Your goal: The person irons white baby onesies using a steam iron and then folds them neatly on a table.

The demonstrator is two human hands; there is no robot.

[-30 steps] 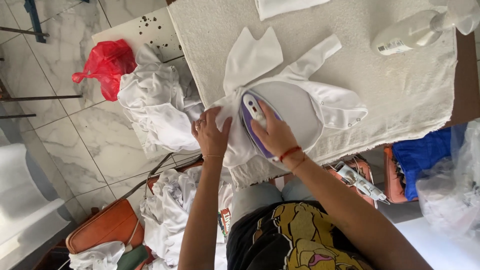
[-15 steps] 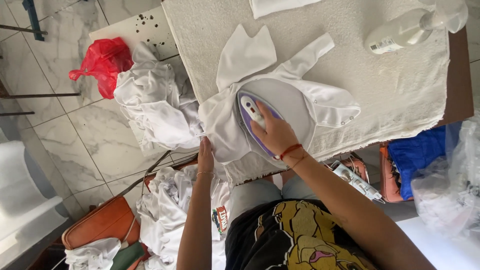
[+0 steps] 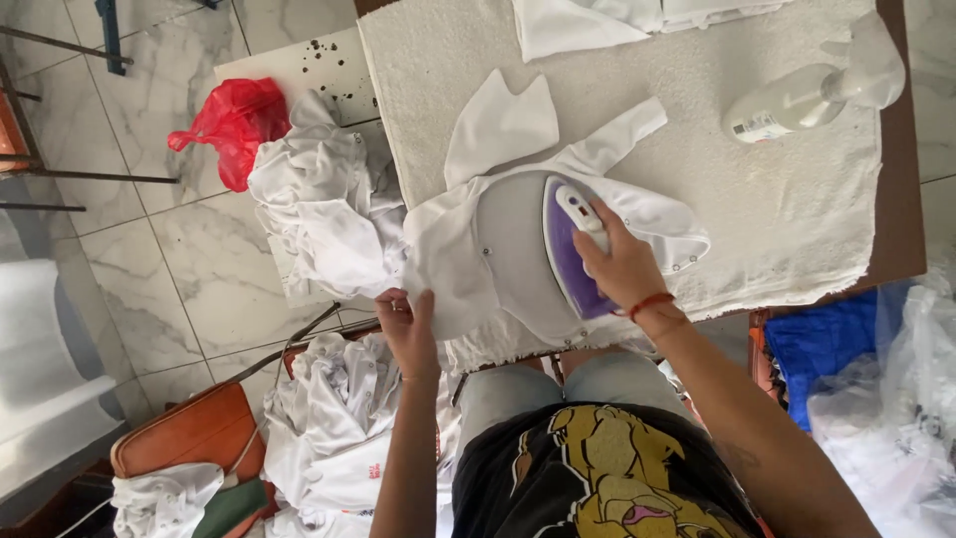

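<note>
Mid-press, by the look of it. White garment [image 3: 468, 249] spread flat on the towel-covered tabletop [image 3: 797, 219], near edge, collar and one sleeve pointing far. Purple iron [image 3: 570, 249] sitting on the garment's right half; left half looks smooth already, right side and sleeves probably left to do. Right hand [image 3: 622, 264] wrapped tight round the iron's handle, fingers fully closed. Left hand [image 3: 408, 329] at the near-left hem, fingers [image 3: 423, 304] pinching the cloth edge, pulling it taut. Crumpled white pile [image 3: 319, 219] off to the left, spray bottle [image 3: 807, 95] far right.
</note>
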